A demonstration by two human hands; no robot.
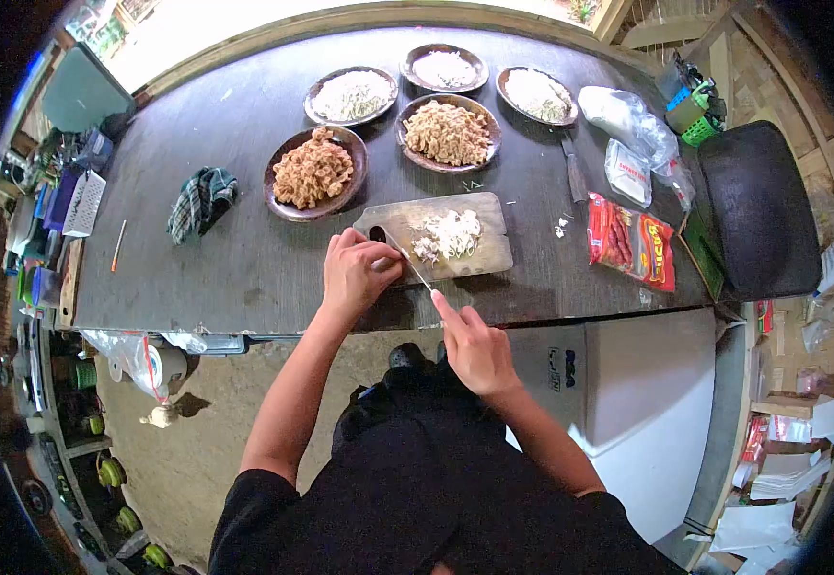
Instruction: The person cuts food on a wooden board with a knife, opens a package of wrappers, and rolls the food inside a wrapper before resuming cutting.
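My right hand [475, 351] grips a knife [419, 273], its index finger stretched along the back of it. The thin blade slants up and left over the wooden cutting board [492, 251]. At the board's left end, my left hand [358, 272] is closed, fingertips pressed down close beside the blade. Whatever those fingers hold is hidden beneath them. Chopped white pieces [451, 236] lie heaped on the middle of the board, right of the blade. A dark oval [377, 234], perhaps a hole in the board, shows just above my left fingers.
Brown plates of crumbly tan food [313, 172] and white shreds [350, 96] stand behind the board. Rightward lie a second knife [573, 171], a red packet [631, 241] and plastic bags [628, 120]. A checked cloth [201, 201] lies left. A black chair [757, 211] flanks the table.
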